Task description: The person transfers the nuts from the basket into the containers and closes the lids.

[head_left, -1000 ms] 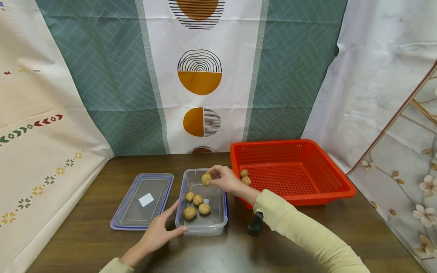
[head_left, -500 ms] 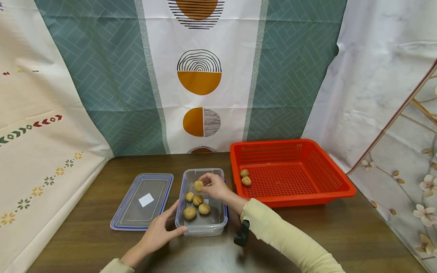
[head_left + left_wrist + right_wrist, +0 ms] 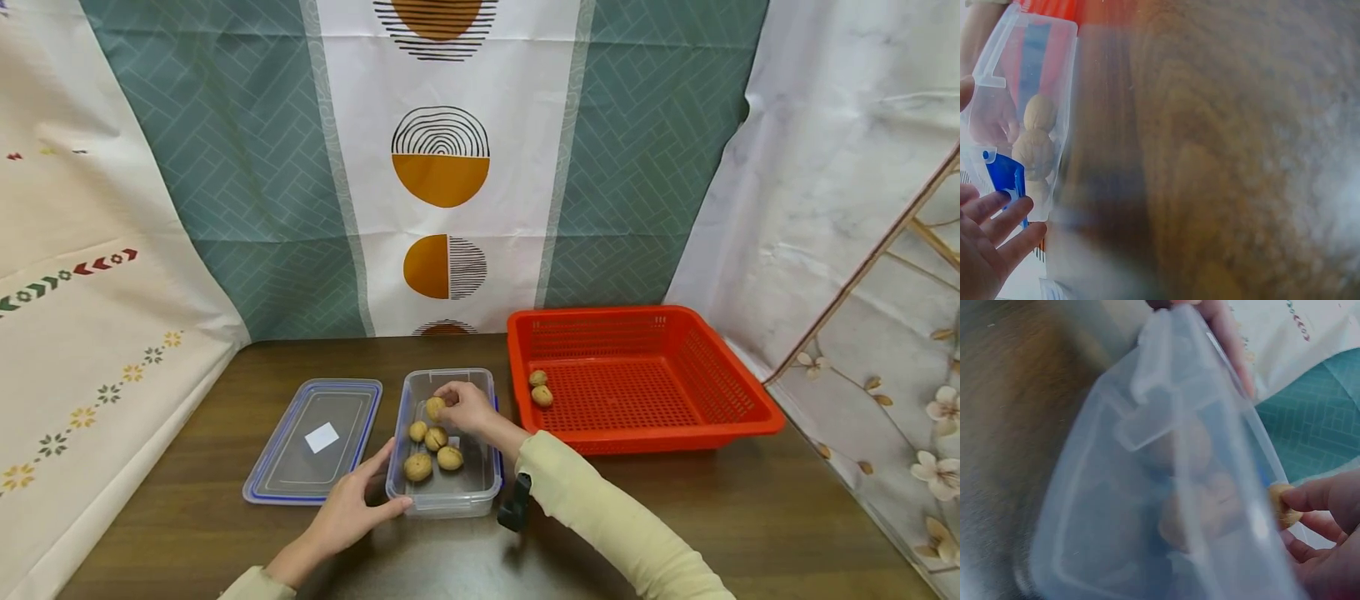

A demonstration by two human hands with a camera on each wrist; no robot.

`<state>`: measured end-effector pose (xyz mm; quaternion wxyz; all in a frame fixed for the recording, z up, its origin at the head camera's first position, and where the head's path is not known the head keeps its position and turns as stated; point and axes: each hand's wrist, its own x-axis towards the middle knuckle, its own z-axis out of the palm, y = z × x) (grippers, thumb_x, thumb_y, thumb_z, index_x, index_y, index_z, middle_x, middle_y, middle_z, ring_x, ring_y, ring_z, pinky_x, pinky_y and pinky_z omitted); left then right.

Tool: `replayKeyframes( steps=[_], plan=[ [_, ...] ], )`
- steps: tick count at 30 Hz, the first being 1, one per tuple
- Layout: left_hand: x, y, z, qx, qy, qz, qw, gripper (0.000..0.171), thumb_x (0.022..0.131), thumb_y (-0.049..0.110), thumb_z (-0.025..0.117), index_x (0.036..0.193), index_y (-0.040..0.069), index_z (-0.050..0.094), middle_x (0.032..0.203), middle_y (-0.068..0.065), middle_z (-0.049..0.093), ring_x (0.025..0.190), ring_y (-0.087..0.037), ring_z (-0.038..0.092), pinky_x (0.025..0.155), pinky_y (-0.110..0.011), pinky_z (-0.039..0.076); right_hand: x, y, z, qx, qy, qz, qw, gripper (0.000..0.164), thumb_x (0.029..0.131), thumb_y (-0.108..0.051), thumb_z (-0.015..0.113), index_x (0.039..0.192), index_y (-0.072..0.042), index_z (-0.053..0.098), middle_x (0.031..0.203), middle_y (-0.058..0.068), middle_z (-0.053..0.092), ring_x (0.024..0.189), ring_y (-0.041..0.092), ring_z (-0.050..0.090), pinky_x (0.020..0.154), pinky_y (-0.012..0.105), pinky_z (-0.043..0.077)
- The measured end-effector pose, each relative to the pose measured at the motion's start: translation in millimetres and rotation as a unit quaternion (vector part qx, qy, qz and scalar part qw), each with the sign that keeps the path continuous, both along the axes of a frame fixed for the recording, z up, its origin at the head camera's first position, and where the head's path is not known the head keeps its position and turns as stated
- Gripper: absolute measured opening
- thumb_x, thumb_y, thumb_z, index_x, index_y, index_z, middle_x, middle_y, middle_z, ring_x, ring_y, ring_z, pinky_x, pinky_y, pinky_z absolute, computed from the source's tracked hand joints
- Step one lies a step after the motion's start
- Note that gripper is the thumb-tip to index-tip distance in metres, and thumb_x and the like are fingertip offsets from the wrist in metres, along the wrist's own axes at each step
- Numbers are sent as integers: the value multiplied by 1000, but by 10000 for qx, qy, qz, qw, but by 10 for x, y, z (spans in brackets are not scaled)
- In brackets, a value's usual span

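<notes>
My right hand (image 3: 471, 408) pinches a walnut (image 3: 434, 407) between thumb and fingers, over the far part of a clear plastic food container (image 3: 450, 506). Several walnuts (image 3: 417, 467) lie inside, grouped toward its left and front. In the right wrist view the pinched walnut (image 3: 1282, 505) shows at the container's rim, partly covered by the fingers. My left hand (image 3: 347, 510) rests against the container's left side, thumb at the near left corner. From the left wrist, the fingers of that hand (image 3: 988, 240) look extended beside the blue latch (image 3: 1007, 172).
A clear lid (image 3: 288, 467) with a blue seal and a white sticker lies left of the container. At the right, a red basket (image 3: 652, 437) holds two walnuts (image 3: 542, 396) in its left part. Patterned cloths (image 3: 285, 167) hang behind the brown table (image 3: 187, 533).
My right hand has moved left and down with the walnut, from the container's far right edge to over its inside. The left hand has stayed in place.
</notes>
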<state>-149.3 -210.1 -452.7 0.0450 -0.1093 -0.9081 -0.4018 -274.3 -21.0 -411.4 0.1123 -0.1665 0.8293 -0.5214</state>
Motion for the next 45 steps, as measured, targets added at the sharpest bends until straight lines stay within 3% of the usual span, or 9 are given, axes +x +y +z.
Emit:
replayKeyframes(
  steps=[13, 17, 18, 21, 24, 25, 31, 39, 45],
  plan=[
    [7, -7, 8, 39, -7, -34, 10000, 84, 74, 43, 71, 142, 13, 32, 139, -9, 41, 107, -22, 57, 91, -42, 45, -81, -142, -92, 175, -411, -479, 9979, 30, 74, 4, 63, 103, 1, 64, 91, 13, 62, 68, 15, 55, 55, 24, 50],
    [7, -6, 2, 51, -13, -61, 10000, 84, 74, 43, 71, 142, 13, 32, 139, -9, 41, 107, -22, 57, 90, -42, 45, -212, -183, -312, 326, -603, -519, 9963, 30, 73, 3, 64, 103, -2, 65, 88, 10, 63, 69, 17, 58, 58, 28, 51],
    [8, -6, 2, 43, -5, -59, 10000, 84, 74, 43, 72, 142, 13, 32, 138, -9, 41, 107, -21, 57, 90, -42, 45, -295, -188, -449, 240, -517, -433, 9974, 28, 74, 1, 66, 101, -4, 65, 85, 8, 63, 67, 15, 57, 56, 27, 50],
    [6, -7, 0, 33, 33, -56, 10000, 84, 73, 44, 72, 142, 13, 32, 138, -9, 41, 106, -22, 57, 90, -42, 45, -375, -200, -580, 273, -598, -382, 9971, 26, 75, -1, 67, 100, -7, 65, 84, 6, 62, 67, 15, 57, 56, 27, 50],
    [4, -8, -6, 38, 49, -38, 10000, 84, 73, 43, 72, 142, 13, 33, 138, -9, 41, 105, -22, 58, 90, -41, 45, -320, -203, -522, 210, -716, -447, 9962, 27, 75, 1, 66, 101, -4, 64, 86, 9, 63, 68, 16, 57, 56, 28, 50],
    [4, -9, -9, 45, 47, -30, 10000, 84, 73, 43, 72, 142, 13, 33, 138, -9, 42, 105, -22, 58, 90, -41, 46, -242, -203, -404, 284, -842, -534, 9946, 28, 76, 4, 65, 103, -2, 63, 89, 11, 63, 70, 18, 57, 57, 29, 50],
    [8, -6, -17, 108, 19, -57, 9999, 84, 73, 41, 72, 142, 13, 33, 137, -10, 42, 105, -22, 58, 89, -40, 46, -69, -159, -225, 233, -728, -539, 9956, 27, 77, 4, 62, 104, 1, 62, 88, 11, 60, 67, 13, 53, 56, 25, 48],
    [7, 14, 0, 89, -38, -74, 9999, 84, 74, 42, 72, 142, 14, 32, 137, -10, 42, 106, -21, 58, 90, -39, 46, -50, -112, -189, 303, -471, -595, 9967, 31, 76, 2, 67, 107, 0, 62, 86, 10, 59, 70, 15, 52, 56, 22, 44],
    [9, 6, 12, 29, -63, -4, 10000, 84, 73, 43, 72, 142, 14, 32, 138, -10, 41, 106, -22, 57, 90, -41, 45, -29, -55, 43, 509, -31, -404, 9979, 38, 77, -4, 68, 114, 1, 59, 98, 17, 58, 83, 22, 53, 62, 28, 46]
  ],
)
